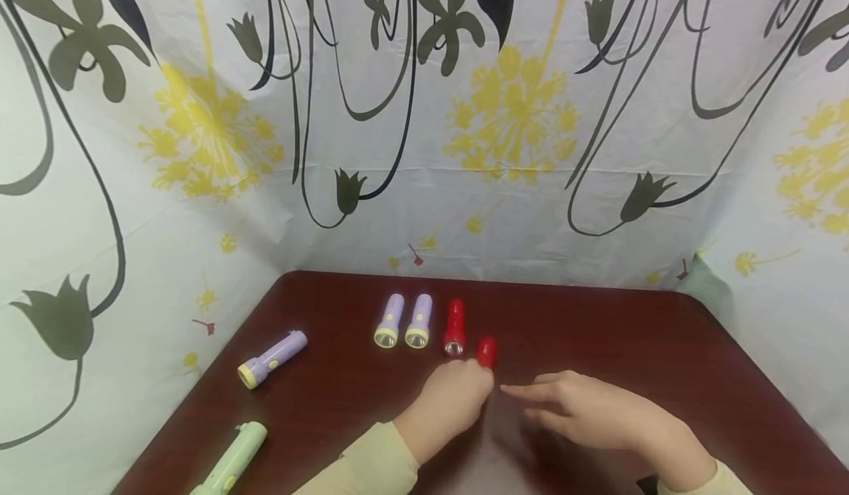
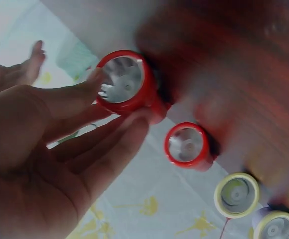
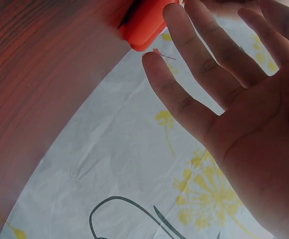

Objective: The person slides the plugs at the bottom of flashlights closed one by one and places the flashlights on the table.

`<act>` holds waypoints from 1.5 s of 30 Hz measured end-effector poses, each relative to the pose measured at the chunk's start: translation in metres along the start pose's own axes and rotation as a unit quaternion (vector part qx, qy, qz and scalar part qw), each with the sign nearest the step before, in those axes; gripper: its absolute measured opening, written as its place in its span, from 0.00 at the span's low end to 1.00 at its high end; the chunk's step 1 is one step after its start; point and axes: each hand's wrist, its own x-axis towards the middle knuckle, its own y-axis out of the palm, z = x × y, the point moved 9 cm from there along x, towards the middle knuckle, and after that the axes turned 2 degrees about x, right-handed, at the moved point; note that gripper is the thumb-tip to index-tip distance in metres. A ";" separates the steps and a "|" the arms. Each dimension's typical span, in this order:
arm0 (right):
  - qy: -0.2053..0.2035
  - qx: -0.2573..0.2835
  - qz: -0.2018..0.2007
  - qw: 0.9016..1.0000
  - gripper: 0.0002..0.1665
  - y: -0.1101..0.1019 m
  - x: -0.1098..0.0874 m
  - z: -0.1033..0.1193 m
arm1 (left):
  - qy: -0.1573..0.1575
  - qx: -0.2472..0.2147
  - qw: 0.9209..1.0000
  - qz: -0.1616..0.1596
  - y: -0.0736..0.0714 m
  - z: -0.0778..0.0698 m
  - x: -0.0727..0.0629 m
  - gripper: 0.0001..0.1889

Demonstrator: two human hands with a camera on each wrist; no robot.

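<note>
My left hand [image 1: 453, 394] grips a red flashlight [image 1: 487, 350] by its lens end, thumb at the rim and fingers along the side, as the left wrist view shows. Part of that flashlight is hidden behind the hand in the head view. A second red flashlight [image 1: 455, 328] lies just left of it, lens toward me. Beside that one are two lilac flashlights [image 1: 390, 321] with pale yellow rims. Just to the right of the held flashlight, my right hand [image 1: 584, 410] hovers with spread fingers [image 3: 184, 99] and holds nothing.
Another lilac flashlight [image 1: 273, 359] lies at the table's left side. A green flashlight [image 1: 232, 462] lies nearer, partly cut off by the frame. The dark red-brown table [image 1: 630, 340] meets a patterned curtain [image 1: 517, 222] at the back and sides.
</note>
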 end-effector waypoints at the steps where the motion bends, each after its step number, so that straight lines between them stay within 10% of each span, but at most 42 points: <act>1: 0.001 0.004 0.003 1.000 0.24 0.001 0.000 0.000 | -0.001 -0.003 1.000 0.008 0.003 0.000 0.004 0.03; 24: 0.012 -0.004 0.012 1.000 0.26 0.002 0.003 0.001 | -0.058 0.043 0.997 0.026 0.031 0.017 0.062 0.05; 45: 0.015 -0.015 0.013 1.000 0.27 -0.001 0.007 0.003 | -0.092 0.001 0.994 0.062 0.035 0.027 0.070 0.16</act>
